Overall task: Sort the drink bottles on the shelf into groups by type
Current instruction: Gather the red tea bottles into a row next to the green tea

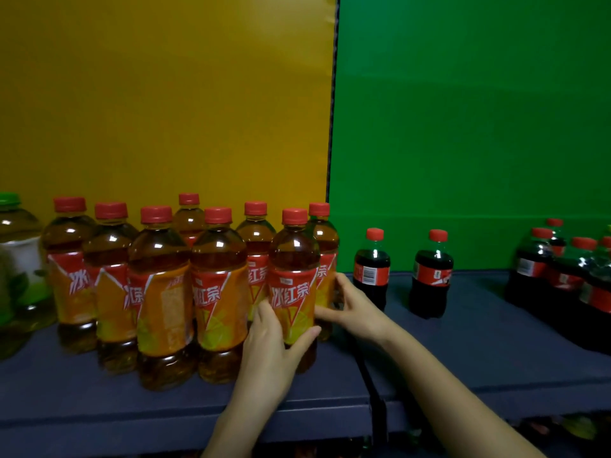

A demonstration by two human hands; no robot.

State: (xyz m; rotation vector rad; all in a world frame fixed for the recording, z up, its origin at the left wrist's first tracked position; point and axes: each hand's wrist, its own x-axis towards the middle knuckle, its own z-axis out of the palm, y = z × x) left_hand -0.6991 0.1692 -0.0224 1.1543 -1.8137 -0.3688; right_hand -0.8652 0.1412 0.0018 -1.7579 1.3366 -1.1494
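— While both hands are busy, run me along the shelf [463, 352] from the left edge of the frame.

— Far left is a big green-capped bottle [13, 259] with pale liquid and a white and green label. Then come the iced tea bottles [158, 292]: clear ribbed plastic, amber tea, glossy orange-red sleeves, red screw caps. They're packed shoulder to shoulder before the yellow backing [165, 94], so the type reads as one block.

— And the hands?

— At the block's right end. The left hand [274, 345] curls round the lower label of the front tea bottle [292, 285], which stands upright on the shelf. I'd judge it's nudging the bottle tight against its neighbours. The right hand [350, 302] wraps the rear tea bottle [325, 256] just behind. The front one hides part of that hold, so it may only be steadying it.

— Right of that?

— Before the green backing [463, 110], two small cola bottles [372, 269] stand apart, dark and waisted with red labels. At the right edge a cola cluster [568, 279] huddles together, and those two likely belong with it.
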